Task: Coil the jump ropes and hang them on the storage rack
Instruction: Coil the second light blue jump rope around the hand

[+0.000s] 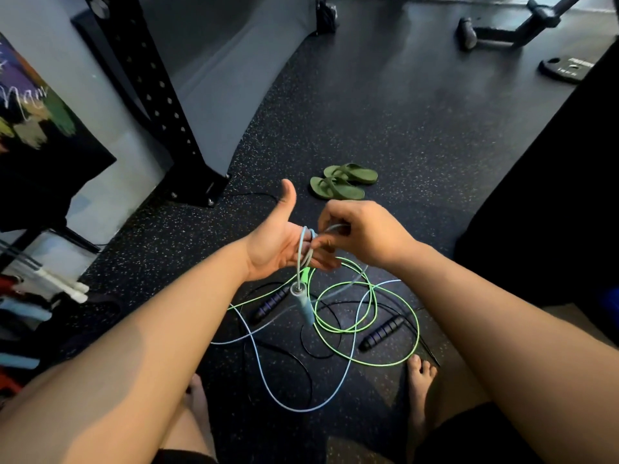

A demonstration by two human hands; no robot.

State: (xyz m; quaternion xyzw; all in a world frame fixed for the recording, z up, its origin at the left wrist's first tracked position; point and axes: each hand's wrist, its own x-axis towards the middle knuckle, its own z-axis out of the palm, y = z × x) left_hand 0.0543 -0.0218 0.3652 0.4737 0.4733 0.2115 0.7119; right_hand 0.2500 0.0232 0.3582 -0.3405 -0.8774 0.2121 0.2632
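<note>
The person's left hand (281, 242) is open, palm up and thumb raised, with loops of the light blue rope (303, 249) wound around its fingers. The right hand (358, 229) is closed in a pinch on that same rope, just beside the left fingertips. From the loops a blue handle (303, 304) hangs down, dangling above the floor (385, 128). Below the left hand, the rest of the blue rope trails over the floor, tangled with a bright green rope (371, 309) and a thin black rope (301, 366) with two black handles (382, 333). Beyond the left hand, a pair of green sandals (341, 182) lies on the floor, and a black perforated rack upright (157, 95) stands further off, to their left
</note>
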